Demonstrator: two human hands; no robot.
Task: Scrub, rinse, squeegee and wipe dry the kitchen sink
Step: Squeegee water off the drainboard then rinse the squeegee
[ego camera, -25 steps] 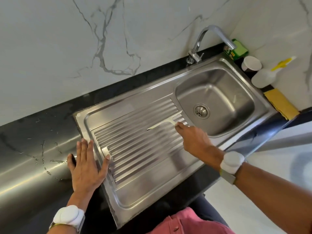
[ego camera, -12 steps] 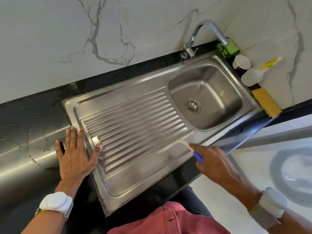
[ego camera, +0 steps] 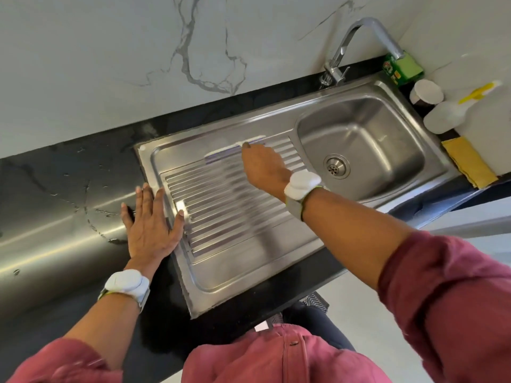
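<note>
Gripping the squeegee [ego camera: 235,150], blade crosswise just beyond its fingertips, the right hand [ego camera: 264,168] outreaches the flat-spread left hand [ego camera: 150,228].

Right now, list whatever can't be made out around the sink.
- Squeegee, head view: motion-blurred, handle hidden under the right hand, so the grip can't be seen.
- Green packet: partly behind the faucet spout, print too small to read.
- Spray bottle: washed out against the white wall.
- Sink drainboard: glare hides whether it is wet.
</note>
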